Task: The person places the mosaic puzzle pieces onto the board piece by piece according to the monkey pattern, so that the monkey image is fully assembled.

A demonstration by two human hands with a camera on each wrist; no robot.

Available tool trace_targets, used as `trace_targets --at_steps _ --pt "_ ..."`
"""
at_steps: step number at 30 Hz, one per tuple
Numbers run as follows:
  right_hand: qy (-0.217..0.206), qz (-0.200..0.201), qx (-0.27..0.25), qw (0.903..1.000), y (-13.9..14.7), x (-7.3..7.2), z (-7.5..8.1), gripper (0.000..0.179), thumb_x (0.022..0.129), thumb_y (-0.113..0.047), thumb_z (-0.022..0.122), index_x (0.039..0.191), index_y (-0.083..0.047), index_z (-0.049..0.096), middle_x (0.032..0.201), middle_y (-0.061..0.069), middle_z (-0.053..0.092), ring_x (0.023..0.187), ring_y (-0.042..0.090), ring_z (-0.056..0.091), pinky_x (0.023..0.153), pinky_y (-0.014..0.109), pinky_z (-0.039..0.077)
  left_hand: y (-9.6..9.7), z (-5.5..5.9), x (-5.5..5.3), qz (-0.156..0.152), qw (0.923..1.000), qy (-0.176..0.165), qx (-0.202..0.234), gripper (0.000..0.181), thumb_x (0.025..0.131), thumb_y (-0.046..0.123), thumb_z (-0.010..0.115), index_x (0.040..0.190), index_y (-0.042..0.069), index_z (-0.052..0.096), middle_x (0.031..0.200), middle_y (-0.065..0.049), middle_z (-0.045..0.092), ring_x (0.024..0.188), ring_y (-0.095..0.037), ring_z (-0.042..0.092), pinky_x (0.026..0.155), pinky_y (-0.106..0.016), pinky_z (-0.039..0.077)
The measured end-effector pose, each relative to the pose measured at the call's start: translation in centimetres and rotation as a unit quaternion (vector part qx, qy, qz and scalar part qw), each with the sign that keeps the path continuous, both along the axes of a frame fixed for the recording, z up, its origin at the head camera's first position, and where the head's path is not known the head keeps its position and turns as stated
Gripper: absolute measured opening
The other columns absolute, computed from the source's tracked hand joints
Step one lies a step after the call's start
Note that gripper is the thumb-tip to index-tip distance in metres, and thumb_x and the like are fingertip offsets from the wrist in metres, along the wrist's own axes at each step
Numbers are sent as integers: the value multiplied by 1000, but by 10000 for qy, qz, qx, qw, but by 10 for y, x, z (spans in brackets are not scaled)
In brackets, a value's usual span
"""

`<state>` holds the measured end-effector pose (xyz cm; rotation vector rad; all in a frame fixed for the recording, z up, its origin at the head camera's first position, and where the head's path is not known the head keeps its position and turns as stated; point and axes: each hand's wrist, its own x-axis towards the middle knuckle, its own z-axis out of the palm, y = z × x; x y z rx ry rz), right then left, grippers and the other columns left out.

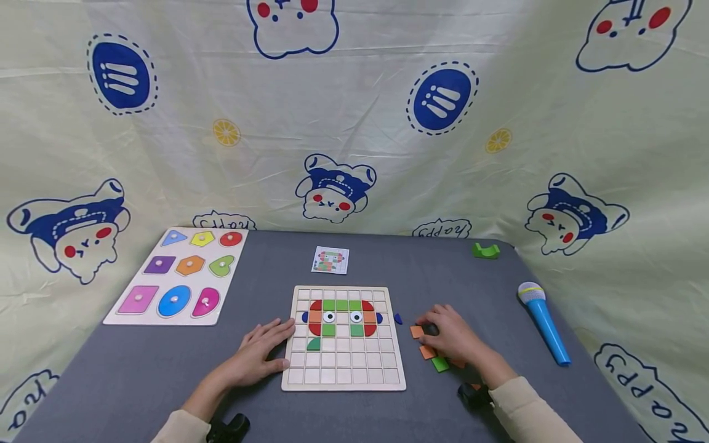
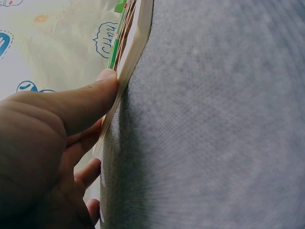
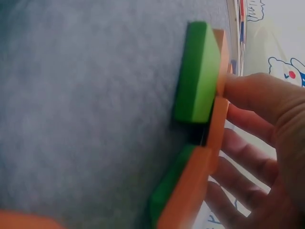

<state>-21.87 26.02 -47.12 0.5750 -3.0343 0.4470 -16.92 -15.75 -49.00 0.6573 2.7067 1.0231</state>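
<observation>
My left hand (image 1: 257, 351) rests against the left edge of a pale wooden grid board (image 1: 343, 376), fingers fairly straight, the thumb tip (image 2: 108, 75) on its rim. Coloured tiles on the board's upper part form a face-like pattern with two eye tiles (image 1: 328, 317); below them lies a green curved-edge tile (image 1: 313, 344). To the right of the board, my right hand (image 1: 455, 332) reaches down among loose orange and green tiles. Its thumb touches an orange tile (image 3: 222, 62) beside a green tile (image 3: 198, 71), with the other fingers spread loosely behind the pile.
A small pattern card (image 1: 330, 260) lies beyond the board. At the left sits a shape puzzle (image 1: 166, 277) with knobbed pieces. A blue toy microphone (image 1: 545, 323) and a green curved block (image 1: 485, 251) lie to the right. One dark blue piece (image 1: 398, 319) is beside the board.
</observation>
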Motion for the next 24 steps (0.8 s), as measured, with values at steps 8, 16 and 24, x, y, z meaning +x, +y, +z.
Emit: trace_targets --at_steps 8,16,24 --pt "-17 111 14 9999 6 -2 -1 21 81 -22 72 101 -17 70 96 -3 57 85 12 42 73 32 42 0 0 0 -16 10000 -11 11 66 87 29 65 144 9 38 153 -9 34 143 -39 21 110 -65 7" --pt "-22 106 -108 9999 7 -3 -3 16 82 -20 71 99 -19 70 96 -4 57 88 12 43 74 33 42 0 1 0 -12 10000 9 32 66 87 28 66 144 8 39 153 -10 35 143 -39 21 110 -64 6" --pt "-100 85 -107 9999 2 1 4 19 84 -24 70 102 -19 70 98 -4 59 93 13 46 78 35 44 0 1 1 1 10000 66 24 66 87 28 66 144 8 39 152 -10 36 142 -39 22 109 -65 8"
